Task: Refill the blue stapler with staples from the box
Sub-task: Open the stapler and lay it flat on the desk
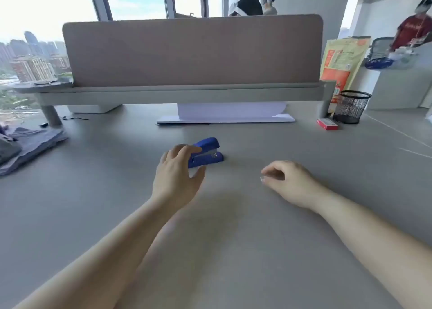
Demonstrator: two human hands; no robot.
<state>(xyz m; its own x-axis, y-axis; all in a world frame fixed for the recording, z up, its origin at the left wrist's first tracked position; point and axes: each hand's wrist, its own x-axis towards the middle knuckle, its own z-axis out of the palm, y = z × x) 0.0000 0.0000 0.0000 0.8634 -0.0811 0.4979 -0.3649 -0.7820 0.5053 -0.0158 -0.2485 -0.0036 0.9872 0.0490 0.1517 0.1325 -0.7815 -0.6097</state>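
Note:
The blue stapler (207, 153) lies on the grey desk (210, 238) in the middle, its front end pointing right. My left hand (178, 175) is at its rear end, fingers curled over the top and thumb spread below, touching it. My right hand (287, 180) hovers to the right of the stapler, apart from it, fingers loosely curled with nothing in them. The red staple box (327, 124) sits closed at the far right of the desk, next to a mesh cup.
A black mesh pen cup (351, 107) and an orange bag (341, 63) stand at the back right. A divider panel (191, 51) on a shelf spans the back, with white paper (229, 112) under it. Folded grey cloth (28, 145) lies at left. People stand behind the divider.

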